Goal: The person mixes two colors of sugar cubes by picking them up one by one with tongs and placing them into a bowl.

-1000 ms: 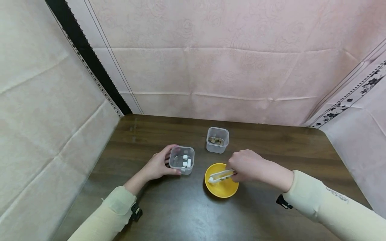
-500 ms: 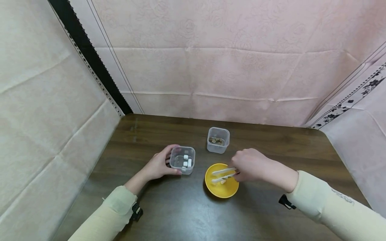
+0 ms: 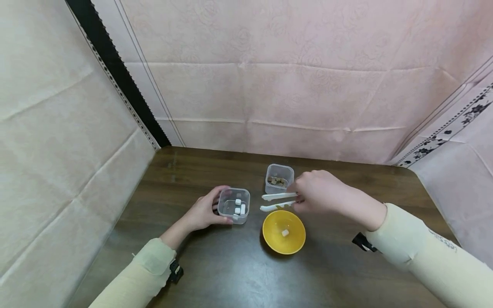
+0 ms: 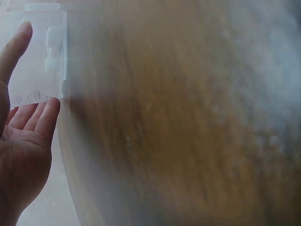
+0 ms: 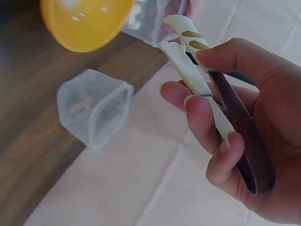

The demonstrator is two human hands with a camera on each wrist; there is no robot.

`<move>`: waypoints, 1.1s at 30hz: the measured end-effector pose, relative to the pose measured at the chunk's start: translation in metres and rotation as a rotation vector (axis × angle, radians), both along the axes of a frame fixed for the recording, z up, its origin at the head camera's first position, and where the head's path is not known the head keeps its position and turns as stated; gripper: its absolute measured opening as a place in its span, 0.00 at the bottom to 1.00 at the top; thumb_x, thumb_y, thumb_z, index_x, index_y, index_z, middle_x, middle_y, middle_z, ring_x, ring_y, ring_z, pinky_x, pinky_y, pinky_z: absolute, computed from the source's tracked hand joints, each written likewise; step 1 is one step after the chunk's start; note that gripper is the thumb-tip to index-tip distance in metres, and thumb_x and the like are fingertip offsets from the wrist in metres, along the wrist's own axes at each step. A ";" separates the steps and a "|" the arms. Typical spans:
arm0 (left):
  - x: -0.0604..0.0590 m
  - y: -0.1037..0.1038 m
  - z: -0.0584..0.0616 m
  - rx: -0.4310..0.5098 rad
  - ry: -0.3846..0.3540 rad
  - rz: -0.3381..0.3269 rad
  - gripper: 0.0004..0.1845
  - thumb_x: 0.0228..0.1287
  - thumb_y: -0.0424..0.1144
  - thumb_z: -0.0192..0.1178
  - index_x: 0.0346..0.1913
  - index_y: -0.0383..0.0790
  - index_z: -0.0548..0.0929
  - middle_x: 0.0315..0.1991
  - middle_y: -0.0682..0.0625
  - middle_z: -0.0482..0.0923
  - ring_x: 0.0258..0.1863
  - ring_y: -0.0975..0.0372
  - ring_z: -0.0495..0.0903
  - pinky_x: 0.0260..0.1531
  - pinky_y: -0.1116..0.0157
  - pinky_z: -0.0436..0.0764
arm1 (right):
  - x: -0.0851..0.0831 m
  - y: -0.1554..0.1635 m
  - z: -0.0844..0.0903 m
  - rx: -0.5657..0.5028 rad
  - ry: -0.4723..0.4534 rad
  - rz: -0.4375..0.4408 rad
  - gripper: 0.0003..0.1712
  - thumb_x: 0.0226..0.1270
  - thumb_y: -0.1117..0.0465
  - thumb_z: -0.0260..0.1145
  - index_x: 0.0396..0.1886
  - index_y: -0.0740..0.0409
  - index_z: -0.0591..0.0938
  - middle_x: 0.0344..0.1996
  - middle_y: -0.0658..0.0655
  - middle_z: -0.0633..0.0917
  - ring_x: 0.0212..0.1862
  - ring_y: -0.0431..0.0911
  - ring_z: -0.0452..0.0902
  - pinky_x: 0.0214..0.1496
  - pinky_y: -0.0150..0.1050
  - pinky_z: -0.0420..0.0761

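My left hand (image 3: 204,208) grips a small clear plastic container (image 3: 227,207) between thumb and fingers; several white cubes (image 3: 242,209) lie inside it. In the left wrist view, its thumb lies along one wall of the container (image 4: 35,75) and the fingers against another. My right hand (image 3: 321,192) holds tongs (image 3: 278,196) with white tips. The two tips stand apart with nothing between them, above the far rim of a yellow bowl (image 3: 274,241). One white cube (image 3: 285,232) sits in that bowl. The right wrist view shows thumb and fingers around the tongs (image 5: 188,73).
A second clear container (image 3: 271,187) with several brown cubes stands behind the bowl, partly overlapped by my right hand. The dark wooden table (image 3: 239,273) ends at a pale cloth (image 3: 300,98) at the back; further cloth hangs at both sides.
The tongs were down in the bowl with the white cube at their tips; they opened, left it there, and my right hand moved up and away toward the back. The left hand stayed put.
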State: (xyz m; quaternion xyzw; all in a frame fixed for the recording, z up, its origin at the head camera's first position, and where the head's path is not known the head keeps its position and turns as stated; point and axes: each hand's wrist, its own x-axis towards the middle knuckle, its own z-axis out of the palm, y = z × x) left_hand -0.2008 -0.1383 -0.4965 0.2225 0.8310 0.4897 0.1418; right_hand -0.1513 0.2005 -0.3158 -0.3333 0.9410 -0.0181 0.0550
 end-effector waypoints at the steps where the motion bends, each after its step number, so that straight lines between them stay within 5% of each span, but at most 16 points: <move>1: 0.000 0.000 0.000 0.000 0.002 0.000 0.53 0.51 0.38 0.86 0.78 0.50 0.66 0.76 0.43 0.71 0.74 0.49 0.74 0.66 0.53 0.80 | -0.002 -0.002 0.001 -0.002 0.010 0.008 0.06 0.58 0.62 0.73 0.26 0.47 0.85 0.15 0.39 0.66 0.21 0.36 0.59 0.22 0.34 0.57; 15: 0.001 -0.001 0.000 -0.007 0.006 0.006 0.52 0.52 0.39 0.86 0.78 0.51 0.66 0.76 0.44 0.71 0.75 0.47 0.73 0.67 0.50 0.79 | -0.023 -0.044 0.004 0.059 0.028 0.048 0.16 0.60 0.58 0.75 0.18 0.46 0.78 0.15 0.43 0.65 0.22 0.40 0.61 0.23 0.34 0.59; 23: 0.001 -0.001 0.000 -0.007 0.012 0.003 0.52 0.53 0.38 0.86 0.78 0.50 0.66 0.76 0.43 0.71 0.76 0.47 0.72 0.67 0.50 0.79 | -0.036 -0.067 -0.002 0.150 0.016 0.048 0.11 0.62 0.52 0.77 0.24 0.48 0.85 0.20 0.44 0.78 0.23 0.41 0.68 0.23 0.34 0.68; 33: 0.002 -0.001 0.001 0.011 0.008 -0.009 0.52 0.53 0.37 0.85 0.78 0.49 0.66 0.75 0.44 0.72 0.74 0.48 0.73 0.67 0.51 0.79 | -0.051 -0.090 -0.016 0.221 0.005 0.034 0.13 0.63 0.50 0.76 0.25 0.49 0.83 0.20 0.46 0.77 0.23 0.43 0.67 0.24 0.39 0.70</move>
